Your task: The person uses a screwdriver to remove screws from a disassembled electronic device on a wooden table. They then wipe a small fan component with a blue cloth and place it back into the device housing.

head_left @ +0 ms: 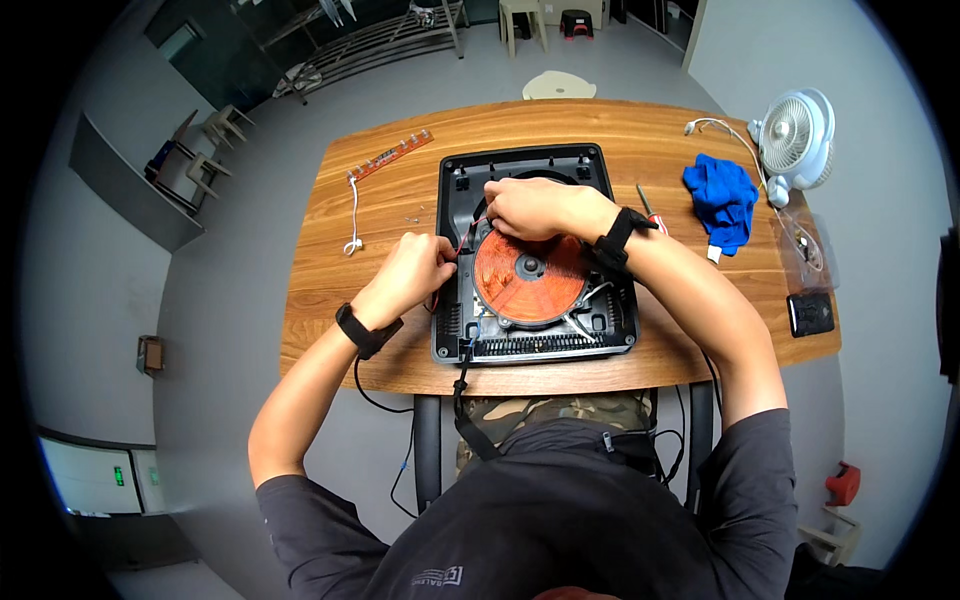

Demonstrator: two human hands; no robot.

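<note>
An opened induction cooker base [618, 330] lies before me, its black shell holding a round copper coil [500, 285] with a dark centre. At the shell's left edge, my left hand [405, 278] is closed in a pinch on a thin red wire [463, 243]. The wire runs up to my right hand [535, 208], which reaches over the coil's upper part with its fingers closed around the wire's other stretch. Part of a black round fan housing shows behind the right hand, which hides the rest. Pale leads [578, 325] lie at the coil's lower right.
Left on the wooden table [320, 310] are an orange strip board [390, 155] with a white cable and a few small screws. To the right lie a screwdriver [650, 208], a blue cloth [722, 200], a small white fan [795, 140], a plastic bag [805, 245] and a black device [810, 314].
</note>
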